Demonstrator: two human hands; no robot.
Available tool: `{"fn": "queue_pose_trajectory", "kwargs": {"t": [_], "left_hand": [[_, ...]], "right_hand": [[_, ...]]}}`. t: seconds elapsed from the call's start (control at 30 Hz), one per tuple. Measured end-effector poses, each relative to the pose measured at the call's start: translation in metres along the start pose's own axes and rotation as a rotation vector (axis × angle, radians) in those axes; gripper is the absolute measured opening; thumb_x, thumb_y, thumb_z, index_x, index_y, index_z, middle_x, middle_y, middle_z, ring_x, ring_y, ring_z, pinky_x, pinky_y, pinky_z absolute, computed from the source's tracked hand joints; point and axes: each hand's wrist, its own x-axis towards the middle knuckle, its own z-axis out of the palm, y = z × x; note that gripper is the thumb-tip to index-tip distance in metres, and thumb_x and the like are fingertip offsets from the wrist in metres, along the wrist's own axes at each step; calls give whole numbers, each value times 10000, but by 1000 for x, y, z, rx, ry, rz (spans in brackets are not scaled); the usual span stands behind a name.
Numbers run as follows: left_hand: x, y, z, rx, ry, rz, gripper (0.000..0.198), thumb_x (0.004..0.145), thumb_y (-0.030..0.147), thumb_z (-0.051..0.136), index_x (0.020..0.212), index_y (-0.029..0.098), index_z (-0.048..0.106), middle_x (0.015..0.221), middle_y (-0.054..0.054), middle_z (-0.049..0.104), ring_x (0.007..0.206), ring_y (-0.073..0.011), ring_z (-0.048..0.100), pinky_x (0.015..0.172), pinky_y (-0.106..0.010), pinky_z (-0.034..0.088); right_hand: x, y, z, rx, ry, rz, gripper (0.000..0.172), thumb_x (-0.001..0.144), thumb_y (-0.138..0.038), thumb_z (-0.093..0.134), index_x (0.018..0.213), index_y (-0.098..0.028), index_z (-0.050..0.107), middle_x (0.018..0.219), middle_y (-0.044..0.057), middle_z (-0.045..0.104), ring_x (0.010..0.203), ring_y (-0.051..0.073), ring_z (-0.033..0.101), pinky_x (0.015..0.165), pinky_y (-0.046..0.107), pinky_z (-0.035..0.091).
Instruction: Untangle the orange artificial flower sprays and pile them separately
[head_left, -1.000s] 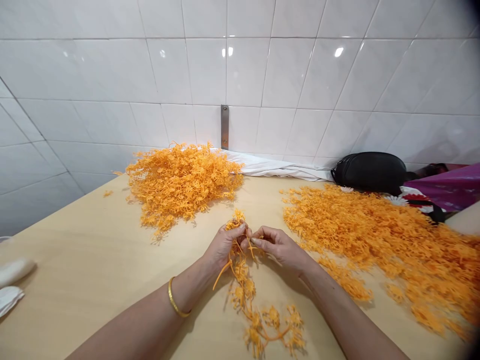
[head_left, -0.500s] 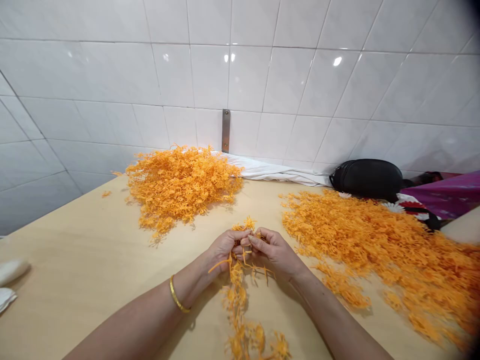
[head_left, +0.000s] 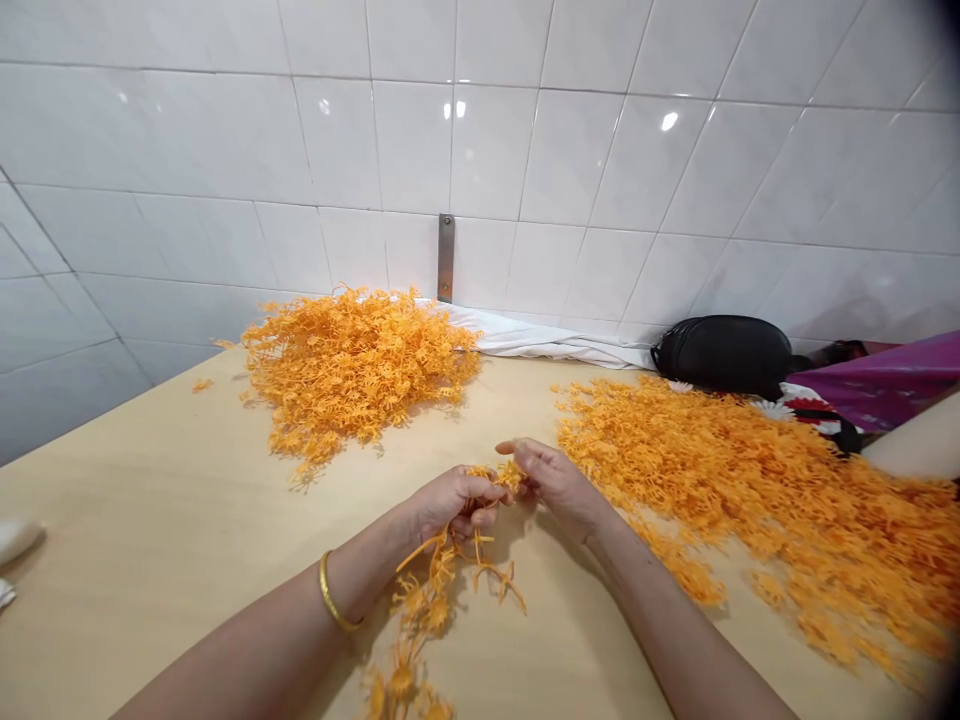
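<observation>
My left hand (head_left: 448,502) is closed around an orange plastic flower sprig (head_left: 431,590) that trails down over the wooden table (head_left: 150,520) toward me. My right hand (head_left: 556,482) pinches the sprig's top end, fingertips meeting those of the left hand. A gold bangle (head_left: 330,596) sits on my left wrist. A tangled heap of orange sprigs (head_left: 352,365) lies at the back left. A wider spread of loose orange pieces (head_left: 750,470) lies just right of my right hand.
A white tiled wall (head_left: 480,150) rises behind the table. A white cloth (head_left: 555,340) runs along the wall. A black pouch (head_left: 724,352) and purple patterned fabric (head_left: 892,385) sit at the back right. White objects (head_left: 11,545) lie at the left edge.
The sprig has been drawn leftward and down through my hands, so less of it sticks up above my fingers. My right hand has opened slightly at the top end.
</observation>
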Motion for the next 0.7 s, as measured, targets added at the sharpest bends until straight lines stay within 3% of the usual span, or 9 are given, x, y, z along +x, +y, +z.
{"fn": "queue_pose_trajectory", "kwargs": {"t": [0.07, 0.17, 0.3, 0.43, 0.7], "left_hand": [[-1, -2, 0, -2, 2, 18, 176, 657, 288, 479, 755, 144, 508, 394, 67, 366, 283, -26, 126, 324, -187, 53], [-1, -3, 1, -51, 25, 65, 236, 693, 366, 462, 775, 149, 502, 418, 65, 387, 287, -23, 138, 326, -181, 82], [1, -4, 3, -144, 101, 113, 293, 697, 448, 466, 744, 159, 469, 461, 65, 409, 300, -20, 203, 337, -168, 127], [2, -7, 1, -130, 88, 152, 257, 666, 387, 538, 685, 148, 445, 520, 48, 443, 328, -10, 255, 356, -166, 169], [3, -3, 6, -85, 89, 163, 262, 649, 343, 577, 607, 154, 401, 437, 80, 366, 309, -1, 144, 344, -178, 74]], "right_hand": [[-1, 2, 0, -56, -53, -14, 227, 689, -379, 562, 666, -155, 536, 491, -44, 445, 443, 49, 367, 445, 189, 265], [0, 5, -4, 8, 32, 3, 268, 659, -364, 594, 544, -150, 480, 445, -59, 389, 422, 44, 328, 438, 192, 241], [1, 8, -9, 42, 126, 33, 275, 618, -377, 619, 545, -149, 484, 457, -57, 394, 437, 50, 359, 453, 193, 264], [1, 10, -10, -95, 229, -15, 275, 639, -390, 588, 553, -157, 468, 485, -50, 412, 467, 62, 394, 465, 193, 293], [7, 19, -1, -346, 510, -194, 306, 702, -434, 483, 540, -181, 422, 470, -37, 428, 452, 96, 461, 444, 215, 351]]}}
